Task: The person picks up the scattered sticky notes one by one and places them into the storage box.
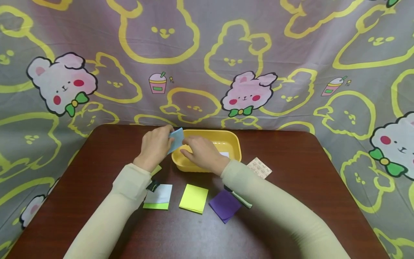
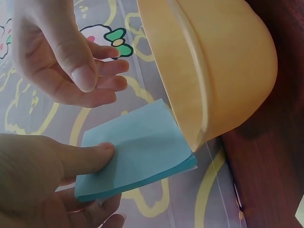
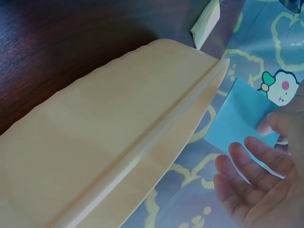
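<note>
Yellow tray (image 1: 194,167) near the far edge of a dark red-brown table (image 1: 284,201), with a white piece (image 1: 224,154) inside; the rest of the contents partly hidden behind the right hand (image 1: 204,153). Just at the tray's left end, a light-blue pad of paper (image 1: 176,139), pinched in the left hand (image 1: 155,145). Right hand empty, fingers loosely bent, near the pad. Only in the left wrist view: thumb flat on the pad's face, layered sheets along its edge. In the right wrist view, mostly the tray's outer wall. Nearer on the table, left to right: pale pad with green strip (image 1: 158,195), bright yellow pad (image 1: 194,198), purple pad (image 1: 224,205), partly covered by the right sleeve (image 1: 271,201). Right of the tray, a patterned beige square (image 1: 260,167).
</note>
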### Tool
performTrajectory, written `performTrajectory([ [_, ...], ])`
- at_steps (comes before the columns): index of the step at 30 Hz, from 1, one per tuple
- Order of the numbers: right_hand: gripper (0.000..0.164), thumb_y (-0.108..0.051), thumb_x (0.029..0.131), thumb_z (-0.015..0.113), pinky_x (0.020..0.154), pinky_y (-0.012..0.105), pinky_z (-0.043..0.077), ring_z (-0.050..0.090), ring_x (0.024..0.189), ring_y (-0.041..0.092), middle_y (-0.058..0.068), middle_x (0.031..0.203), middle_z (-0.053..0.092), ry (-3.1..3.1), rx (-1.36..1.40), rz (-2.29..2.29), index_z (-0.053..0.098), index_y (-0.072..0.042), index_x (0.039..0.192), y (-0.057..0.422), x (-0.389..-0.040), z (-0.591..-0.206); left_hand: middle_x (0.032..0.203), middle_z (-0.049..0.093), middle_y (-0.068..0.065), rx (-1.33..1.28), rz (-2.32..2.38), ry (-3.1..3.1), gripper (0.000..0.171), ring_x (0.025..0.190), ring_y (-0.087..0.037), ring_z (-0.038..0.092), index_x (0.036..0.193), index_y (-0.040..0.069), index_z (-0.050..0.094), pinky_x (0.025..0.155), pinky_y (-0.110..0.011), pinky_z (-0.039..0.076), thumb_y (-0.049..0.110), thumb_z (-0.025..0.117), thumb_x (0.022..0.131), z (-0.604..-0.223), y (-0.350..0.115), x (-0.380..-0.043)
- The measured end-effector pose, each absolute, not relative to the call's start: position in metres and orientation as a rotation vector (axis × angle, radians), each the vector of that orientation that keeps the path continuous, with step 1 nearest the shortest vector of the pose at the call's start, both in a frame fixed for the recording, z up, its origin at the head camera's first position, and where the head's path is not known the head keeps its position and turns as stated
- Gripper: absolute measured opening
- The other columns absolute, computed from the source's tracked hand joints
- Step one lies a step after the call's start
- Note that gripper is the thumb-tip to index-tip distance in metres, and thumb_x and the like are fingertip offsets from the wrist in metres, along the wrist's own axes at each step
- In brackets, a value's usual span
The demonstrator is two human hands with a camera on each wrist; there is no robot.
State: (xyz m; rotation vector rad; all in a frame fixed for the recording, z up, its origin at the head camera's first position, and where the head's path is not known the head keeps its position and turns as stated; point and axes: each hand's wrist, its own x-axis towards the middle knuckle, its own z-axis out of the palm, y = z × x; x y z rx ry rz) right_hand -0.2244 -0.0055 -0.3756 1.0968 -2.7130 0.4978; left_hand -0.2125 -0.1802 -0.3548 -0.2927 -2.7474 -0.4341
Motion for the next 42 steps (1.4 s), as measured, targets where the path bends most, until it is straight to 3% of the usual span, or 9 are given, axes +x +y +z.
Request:
performTrajectory([
  [7, 0.032, -0.032, 0.091, 0.057, 0.075, 0.03, 0.049, 0.06, 0.086, 0.016, 0.007, 0.098, 0.067, -2.707, 1.102, 0.521, 0.066, -0.005, 0.106, 0.001, -0.228, -0.377, 0.082, 0.068, -0.01, -0.299, -0.442, -2.75, 0.018, 0.06, -0.027, 0.058, 0.098, 0.009, 0.066, 0.051, -0.042, 0.045, 0.019, 0.068, 0.083, -0.356, -0.176, -0.215],
  [24, 0.032, -0.033, 0.09, 0.058, 0.08, 0.032, 0.049, 0.061, 0.092, 0.018, 0.005, 0.1, 0.067, -2.716, 1.008, 0.524, 0.068, -0.006, 0.105, 0.017, -0.228, -0.385, 0.084, 0.069, -0.01, -0.333, -0.417, -2.784, 0.022, 0.061, -0.025, 0.057, 0.101, 0.009, 0.066, 0.052, -0.04, 0.045, 0.02, 0.069, 0.082, -0.363, -0.163, -0.217],
  [42, 0.03, -0.032, 0.09, 0.057, 0.074, 0.032, 0.049, 0.06, 0.086, 0.016, 0.005, 0.094, 0.066, -2.757, 0.985, 0.528, 0.066, -0.007, 0.103, 0.024, -0.228, -0.387, 0.083, 0.069, -0.008, -0.371, -0.391, -2.815, 0.02, 0.062, -0.025, 0.057, 0.099, 0.01, 0.067, 0.053, -0.041, 0.044, 0.019, 0.069, 0.082, -0.371, -0.151, -0.223],
])
